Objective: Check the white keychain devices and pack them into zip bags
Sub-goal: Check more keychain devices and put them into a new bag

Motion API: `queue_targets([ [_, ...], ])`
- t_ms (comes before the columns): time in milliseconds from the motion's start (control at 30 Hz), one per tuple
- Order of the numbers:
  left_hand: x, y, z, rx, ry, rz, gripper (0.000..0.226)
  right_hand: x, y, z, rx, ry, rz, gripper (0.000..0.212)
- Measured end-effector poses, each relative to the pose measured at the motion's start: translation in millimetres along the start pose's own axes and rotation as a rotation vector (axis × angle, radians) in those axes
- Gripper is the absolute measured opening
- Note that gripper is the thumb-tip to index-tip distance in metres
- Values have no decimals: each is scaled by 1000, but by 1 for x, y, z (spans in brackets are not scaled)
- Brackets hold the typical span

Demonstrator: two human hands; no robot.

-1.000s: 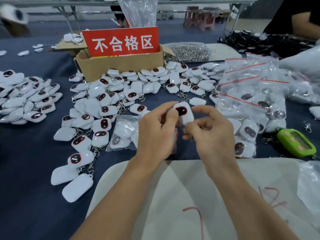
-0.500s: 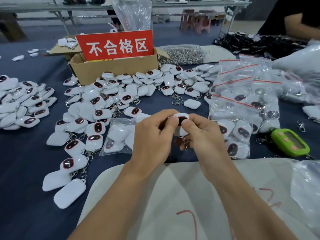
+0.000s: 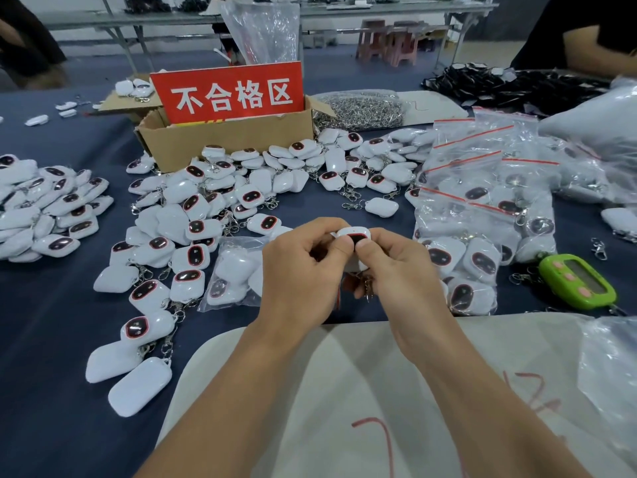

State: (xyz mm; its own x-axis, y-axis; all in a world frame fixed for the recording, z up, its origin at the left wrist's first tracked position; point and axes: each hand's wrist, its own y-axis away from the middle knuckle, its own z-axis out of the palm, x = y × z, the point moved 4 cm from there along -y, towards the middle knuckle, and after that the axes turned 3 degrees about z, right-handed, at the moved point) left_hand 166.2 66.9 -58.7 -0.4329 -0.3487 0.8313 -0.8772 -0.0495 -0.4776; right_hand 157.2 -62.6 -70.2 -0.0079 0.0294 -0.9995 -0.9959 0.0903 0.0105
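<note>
White keychain device (image 3: 353,236) pinched between left hand (image 3: 303,270), right hand (image 3: 400,270), thumbs on top.

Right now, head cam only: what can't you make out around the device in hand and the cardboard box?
Head view:
1) held keychain device: thumbs of the left hand and right hand cover most of its face; screen state unreadable.
2) its clasp: mostly hidden behind the right hand.
3) cardboard box contents: hidden by its front wall and the red sign.
4) green device: display too small to read.
</note>
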Motion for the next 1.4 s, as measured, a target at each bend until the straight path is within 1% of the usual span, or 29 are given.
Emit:
queue_targets([
  [167,-1,-1,2,-15,-21,3,13,0,2,0,5,13,17,28],
  [300,-1,-1,0,1,74,-26,12,-4,6,2,-34,-22,7,20],
  [467,0,0,1,-5,77,-3,8,-7,7,0,28,17,-19,29],
  [533,-1,1,1,3,57,7,7,-6,7,-1,44,72,-21,27],
  [600,1,1,1,25,29,13,5,-7,6,-3,89,155,-66,20],
  [667,3,1,0,68,-9,40,7,-12,7,-8,191,185,-158,15],
  [700,3,1,0,82,-35,54,8,-15,8,-12,246,173,-200,17],
  [767,1,1,3,66,-133,75,8,-20,8,-20,324,165,-258,27],
  [833,1,2,5,57,-279,126,15,-22,9,-25,360,206,-292,31],
  [867,3,2,5,82,-329,169,18,-23,11,-25,369,231,-305,30],
  [933,5,3,5,143,-373,241,23,-24,15,-22,375,262,-337,29],
  [1000,5,3,5,161,-380,267,25,-25,17,-19,372,283,-354,31],
  [1100,5,3,6,154,-391,288,19,-24,16,-18,378,303,-332,34],
  [1167,5,3,5,144,-379,266,20,-23,13,-18,371,305,-311,31],
  [1200,5,3,4,123,-364,236,27,-22,11,-19,354,290,-287,29],
  [1300,1,3,5,9,-266,129,70,-13,6,-15,252,102,-137,21],
  [1333,1,3,6,-8,-229,114,74,-11,5,-13,227,48,-96,20],
  [1400,4,2,5,9,-207,129,65,-8,4,-10,216,-20,-47,17],
])
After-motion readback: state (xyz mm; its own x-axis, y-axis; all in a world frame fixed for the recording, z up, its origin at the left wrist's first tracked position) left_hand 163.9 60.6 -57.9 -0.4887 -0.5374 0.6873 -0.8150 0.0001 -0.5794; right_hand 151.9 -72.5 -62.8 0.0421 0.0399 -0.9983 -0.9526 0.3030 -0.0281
